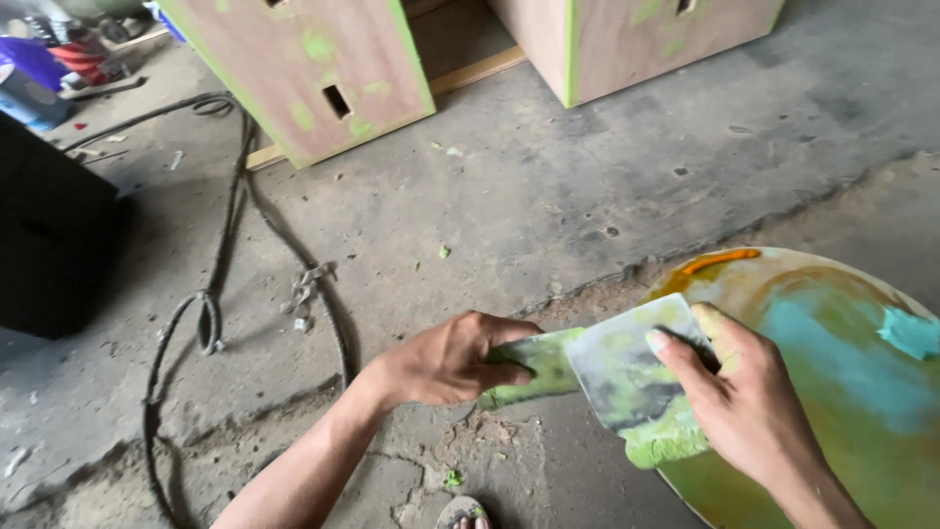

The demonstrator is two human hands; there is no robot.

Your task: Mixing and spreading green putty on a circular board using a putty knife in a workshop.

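My left hand (446, 360) grips a flat putty blade (537, 367) smeared with green filler, held low over the concrete floor. My right hand (746, 397) holds a second, wider scraper (627, 367) of grey metal, its lower edge loaded with a ridge of green putty (666, 446). The two blades overlap and touch near their middles. Both hands hover at the left rim of a round board (862, 392) coated in green, teal and orange paste.
Two plywood boxes (313, 69), (627, 39) with green filler patches stand at the back. Black cables (211, 313) trail across the cracked concrete floor (548, 196) at left. A dark box (49, 235) sits at far left. A sandalled toe (465, 514) shows at the bottom.
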